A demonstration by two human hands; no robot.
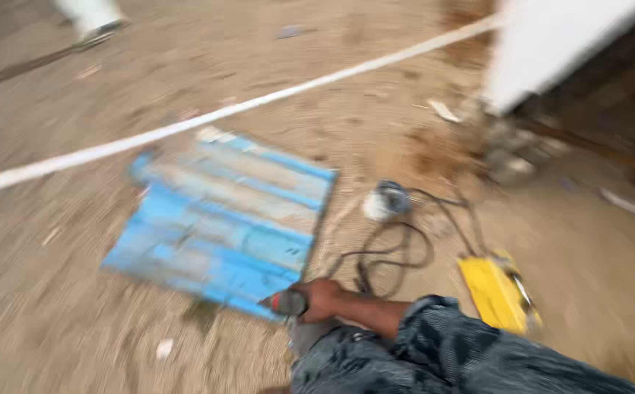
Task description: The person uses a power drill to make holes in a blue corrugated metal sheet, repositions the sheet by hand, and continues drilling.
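Low down, the right grip point(317, 299) is clamped on a red-tipped tool point(286, 303); blue corrugated sheet point(222, 219) just beside.

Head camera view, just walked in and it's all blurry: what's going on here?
A person's hand grips a small dark tool with a red band at the near edge of a blue ribbed sheet lying on sandy ground. Which hand it is can't be told. A black cable and a yellow tool lie alongside.

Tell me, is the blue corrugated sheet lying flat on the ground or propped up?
Flat: the blue corrugated sheet lies spread on the sandy ground, ridges facing up, no edge visibly raised, though the frame is blurred.
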